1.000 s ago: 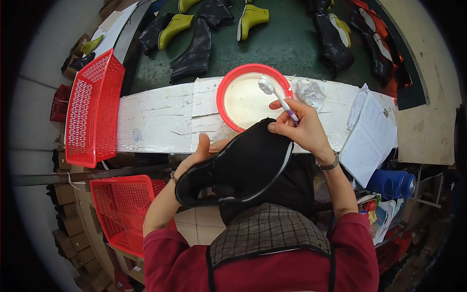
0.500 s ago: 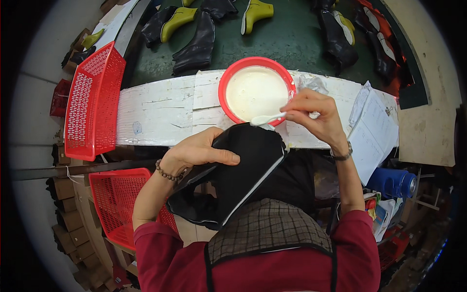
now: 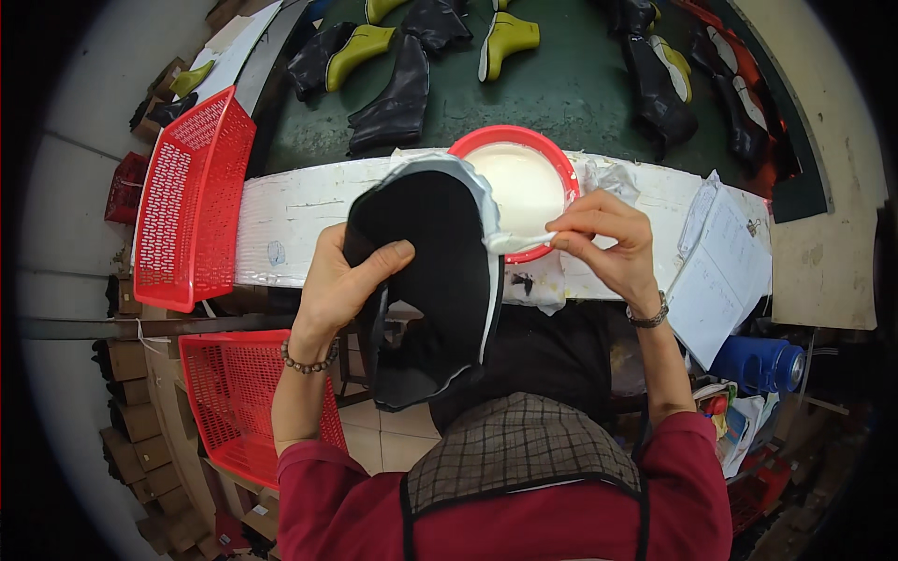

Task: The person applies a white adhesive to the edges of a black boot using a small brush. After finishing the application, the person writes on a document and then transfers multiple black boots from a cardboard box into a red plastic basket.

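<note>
My left hand (image 3: 348, 280) grips a black boot upper (image 3: 435, 238), thumb on its dark inner face and the other fingers behind it. The upper stands up in front of me, its pale edge coated with wet white paste along the top and right side. Pinched in my right hand (image 3: 610, 241) is a slim white applicator (image 3: 519, 243), much like a toothbrush or small spoon. Its head touches the upper's right edge. Behind stands a red bowl (image 3: 568, 168) of creamy white paste (image 3: 526, 187), its left part hidden by the upper.
The bowl stands on a white-covered ledge (image 3: 299, 224). Beyond it, a dark green surface (image 3: 524, 107) carries black boot uppers (image 3: 398, 98) and yellow-green boot forms (image 3: 510, 42). Red baskets (image 3: 196, 196) are at left. Papers (image 3: 720, 271) and a blue bottle (image 3: 753, 363) lie at right.
My left hand has turned the boot upper more upright and lifted its coated edge into view. The applicator has moved from the upper's top corner to its right edge.
</note>
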### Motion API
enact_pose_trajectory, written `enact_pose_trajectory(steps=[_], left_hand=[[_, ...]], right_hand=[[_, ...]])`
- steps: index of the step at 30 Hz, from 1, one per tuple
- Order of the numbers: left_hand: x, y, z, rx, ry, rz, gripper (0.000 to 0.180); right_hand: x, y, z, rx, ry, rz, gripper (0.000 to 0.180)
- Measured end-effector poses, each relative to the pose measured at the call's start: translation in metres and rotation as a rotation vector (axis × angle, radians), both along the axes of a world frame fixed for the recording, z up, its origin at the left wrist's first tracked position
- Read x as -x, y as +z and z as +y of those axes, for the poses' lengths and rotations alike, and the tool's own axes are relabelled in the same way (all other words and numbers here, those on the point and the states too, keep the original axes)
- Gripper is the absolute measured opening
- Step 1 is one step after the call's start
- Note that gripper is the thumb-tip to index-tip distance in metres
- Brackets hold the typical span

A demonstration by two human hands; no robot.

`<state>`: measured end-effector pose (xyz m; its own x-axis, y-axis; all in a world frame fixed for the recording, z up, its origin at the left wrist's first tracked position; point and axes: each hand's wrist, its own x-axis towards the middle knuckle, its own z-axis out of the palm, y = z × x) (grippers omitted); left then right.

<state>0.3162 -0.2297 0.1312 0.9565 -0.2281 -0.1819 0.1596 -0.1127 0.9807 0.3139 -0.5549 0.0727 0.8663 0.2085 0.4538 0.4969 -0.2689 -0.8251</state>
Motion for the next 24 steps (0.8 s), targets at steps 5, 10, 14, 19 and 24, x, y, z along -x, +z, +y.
enact_pose_trajectory(steps=[5,10,14,19,24], left_hand=[[-0.012,0.001,0.01,-0.152,0.222,-0.235,0.025],[-0.064,-0.029,0.06,-0.359,0.365,-0.489,0.033],[-0.069,-0.087,0.081,-0.39,0.329,-0.344,0.083],[-0.013,-0.105,0.089,-1.073,-0.029,-0.364,0.131],[-0.005,-0.11,0.095,-1.002,0.026,-0.438,0.108]], right_hand=[[-0.005,-0.002,0.009,0.055,-0.104,0.028,0.014],[-0.018,-0.011,-0.02,0.54,-0.372,0.038,0.013],[-0.018,-0.013,-0.014,0.734,-0.386,-0.061,0.013],[-0.008,-0.014,-0.026,0.65,-0.466,0.072,0.013],[-0.008,-0.018,-0.027,0.531,-0.497,0.1,0.016]])
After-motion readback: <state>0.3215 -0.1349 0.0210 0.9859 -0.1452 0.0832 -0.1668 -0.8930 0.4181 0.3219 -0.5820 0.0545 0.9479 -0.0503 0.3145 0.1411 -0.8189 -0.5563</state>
